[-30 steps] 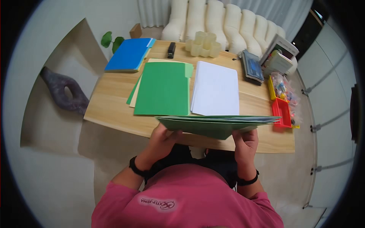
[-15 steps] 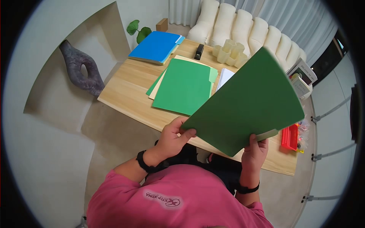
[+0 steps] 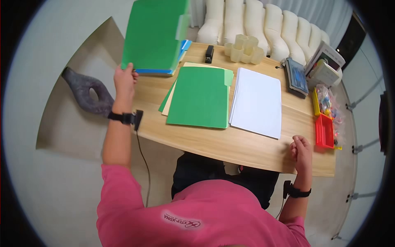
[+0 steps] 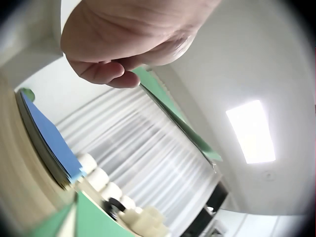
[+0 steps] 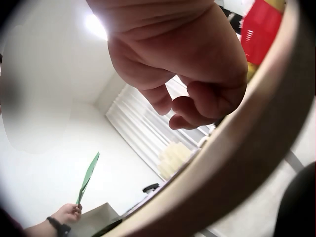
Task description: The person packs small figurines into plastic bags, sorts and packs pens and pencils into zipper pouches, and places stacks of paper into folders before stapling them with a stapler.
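Note:
My left hand [image 3: 125, 82] pinches the lower left corner of a green folder [image 3: 154, 35], lifted over the blue folder stack [image 3: 154, 72] at the table's back left; in the left wrist view the folder [image 4: 168, 106] stands clear above the blue stack [image 4: 49, 136]. Close to the table's front right edge is my right hand [image 3: 302, 154], its fingers loosely curled around nothing, as the right wrist view of the hand [image 5: 177, 69] also shows. Another green folder [image 3: 199, 96] lies mid-table over cream and green ones, beside white paper sheets [image 3: 257, 103].
A black stapler [image 3: 209, 54] and a cream honeycomb-shaped holder [image 3: 245, 49] stand at the back. To the right are a blue-covered item [image 3: 297, 76], books [image 3: 327, 64], a yellow tray [image 3: 316, 102] and a red basket [image 3: 325, 131]. The wooden table's [image 3: 197, 142] front edge faces me.
The held green folder has moved from in front of me to the back left, above the blue stack. My right hand has let go of it and moved right.

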Available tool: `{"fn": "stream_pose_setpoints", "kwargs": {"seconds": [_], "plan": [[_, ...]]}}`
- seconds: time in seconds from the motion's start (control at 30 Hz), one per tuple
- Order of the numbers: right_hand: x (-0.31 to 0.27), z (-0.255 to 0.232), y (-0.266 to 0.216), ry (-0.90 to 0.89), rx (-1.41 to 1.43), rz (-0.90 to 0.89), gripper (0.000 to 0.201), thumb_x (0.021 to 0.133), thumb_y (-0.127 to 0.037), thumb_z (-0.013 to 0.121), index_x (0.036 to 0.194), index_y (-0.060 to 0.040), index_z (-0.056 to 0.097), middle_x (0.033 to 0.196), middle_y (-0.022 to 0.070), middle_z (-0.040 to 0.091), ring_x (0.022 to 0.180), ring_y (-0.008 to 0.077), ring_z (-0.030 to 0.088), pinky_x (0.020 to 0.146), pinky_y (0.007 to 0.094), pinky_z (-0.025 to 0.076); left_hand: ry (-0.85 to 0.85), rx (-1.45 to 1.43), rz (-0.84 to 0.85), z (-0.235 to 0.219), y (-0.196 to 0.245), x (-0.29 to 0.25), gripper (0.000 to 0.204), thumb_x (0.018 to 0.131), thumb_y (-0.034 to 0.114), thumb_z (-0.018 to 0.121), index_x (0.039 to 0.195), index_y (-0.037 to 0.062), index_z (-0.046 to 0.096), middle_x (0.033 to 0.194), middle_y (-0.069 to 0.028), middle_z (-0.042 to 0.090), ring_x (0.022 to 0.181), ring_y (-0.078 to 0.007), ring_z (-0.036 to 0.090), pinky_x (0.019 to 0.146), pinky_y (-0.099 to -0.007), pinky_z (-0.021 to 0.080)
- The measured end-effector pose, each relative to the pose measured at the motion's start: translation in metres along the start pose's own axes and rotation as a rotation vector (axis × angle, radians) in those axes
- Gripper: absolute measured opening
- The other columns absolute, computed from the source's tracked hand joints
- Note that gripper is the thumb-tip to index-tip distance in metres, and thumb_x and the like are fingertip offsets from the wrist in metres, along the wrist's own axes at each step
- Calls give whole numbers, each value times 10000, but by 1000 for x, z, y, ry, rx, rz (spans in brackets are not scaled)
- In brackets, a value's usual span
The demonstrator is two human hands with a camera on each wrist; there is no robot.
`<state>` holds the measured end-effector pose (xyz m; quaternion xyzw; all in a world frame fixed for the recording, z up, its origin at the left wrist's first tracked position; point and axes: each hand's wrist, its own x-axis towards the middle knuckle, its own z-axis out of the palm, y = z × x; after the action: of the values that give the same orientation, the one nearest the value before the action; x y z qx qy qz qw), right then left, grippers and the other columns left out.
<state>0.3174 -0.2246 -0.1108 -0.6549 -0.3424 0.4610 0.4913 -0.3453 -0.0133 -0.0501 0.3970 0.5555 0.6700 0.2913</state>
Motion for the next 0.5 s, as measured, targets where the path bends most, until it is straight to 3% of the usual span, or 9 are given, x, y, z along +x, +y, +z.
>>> {"fn": "stream_pose_setpoints", "kwargs": {"seconds": [0.17, 0.23, 0.5], "plan": [[6, -8, 7, 11, 140, 93, 171, 1081, -281, 679, 1106, -121, 625, 732, -16, 626, 469, 9, 417, 390, 194, 252, 13, 195, -176, -10, -33, 97, 159, 1088, 175, 634, 1173, 41, 643, 818, -6, 650, 568, -69, 514, 438, -230, 365], [7, -6, 8, 1, 109, 83, 192, 1080, -295, 680, 1121, -116, 622, 723, -11, 626, 461, 10, 415, 390, 194, 251, -4, 283, -386, -8, -49, 116, 133, 1086, 193, 627, 1122, 74, 674, 780, 5, 633, 546, -67, 472, 449, -236, 360], [4, -6, 7, 47, 150, 65, 214, 1073, -316, 686, 1124, -118, 622, 722, -5, 632, 453, 17, 415, 388, 197, 245, -70, 470, -471, -12, -102, 143, 99, 1086, 191, 638, 1024, 114, 626, 744, 34, 585, 528, -45, 479, 423, -239, 351]]}}
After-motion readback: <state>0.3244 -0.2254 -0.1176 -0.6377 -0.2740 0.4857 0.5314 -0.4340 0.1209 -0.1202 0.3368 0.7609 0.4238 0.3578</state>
